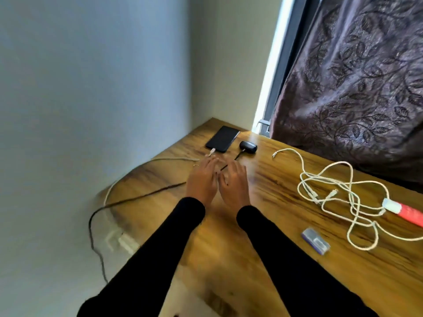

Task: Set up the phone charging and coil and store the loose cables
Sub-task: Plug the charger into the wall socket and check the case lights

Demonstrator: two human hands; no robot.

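From the head camera, looking down over the person's arms, a wooden table (pixel 263 225) fills the corner by a pale wall and a dark leaf-patterned curtain (pixel 357 76). The phone (pixel 222 138) lies face up at the far corner, dark screen, with a white charging cable (pixel 146 165) plugged into its near end and running left over the table edge. Just beside it on the right sits a small black earbud case (pixel 248 146), and a thin black cable (pixel 137 199) leaves it, passes between the two hands and trails off the left edge toward the floor.

Both hands lie side by side, palms down. The left hand (pixel 202 179) has its fingers stretched out flat toward the phone, gripping nothing. The right hand (pixel 233 185) is also flat, fingers relaxed; the black cable crosses by its fingertips, but motion blur hides whether it is pinched.

Well off to the right, a tangle of loose white cables (pixel 338 202) sprawls near a red-and-white object (pixel 402 210), with a small clear plastic box (pixel 315 240) nearer the front.
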